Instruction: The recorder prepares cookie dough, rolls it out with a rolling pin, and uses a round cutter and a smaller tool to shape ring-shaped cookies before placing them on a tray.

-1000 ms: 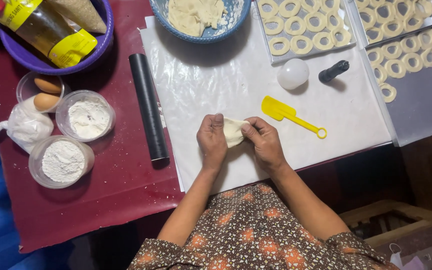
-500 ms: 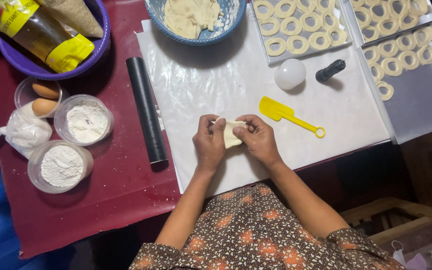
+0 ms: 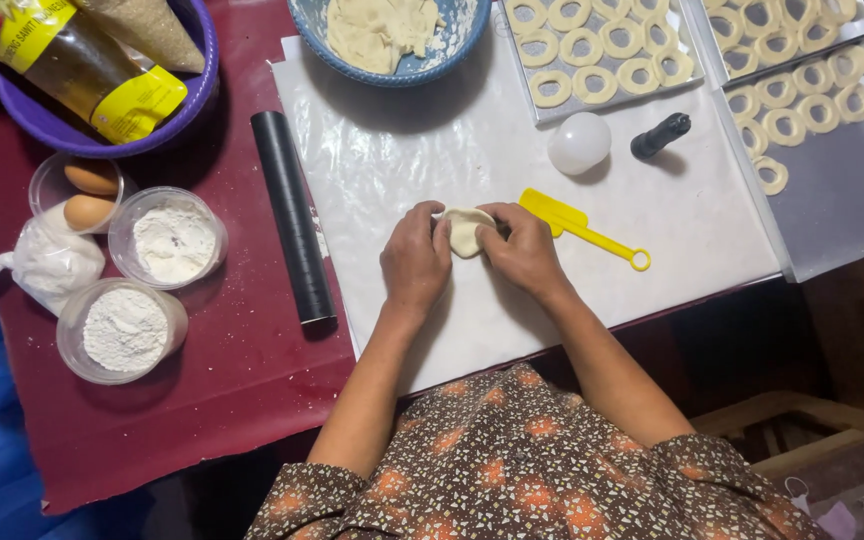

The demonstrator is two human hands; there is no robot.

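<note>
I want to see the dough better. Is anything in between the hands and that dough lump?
No. The left hand and right hand both press directly on the small pale dough lump lying on the white plastic sheet; only their fingers cover its edges.

A black rolling pin (image 3: 293, 232) lies left of the sheet; flour tubs (image 3: 169, 238) (two, with eggs (image 3: 89, 196) beside) stand on the red tabletop (image 3: 232, 370).

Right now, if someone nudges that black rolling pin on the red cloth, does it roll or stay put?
The black rolling pin is a smooth plain cylinder lying flat, so a sideways nudge would probably roll it. It lies along the edge of the white sheet, which may slow it a little. It looks rigid and would likely lift without bending.
</note>
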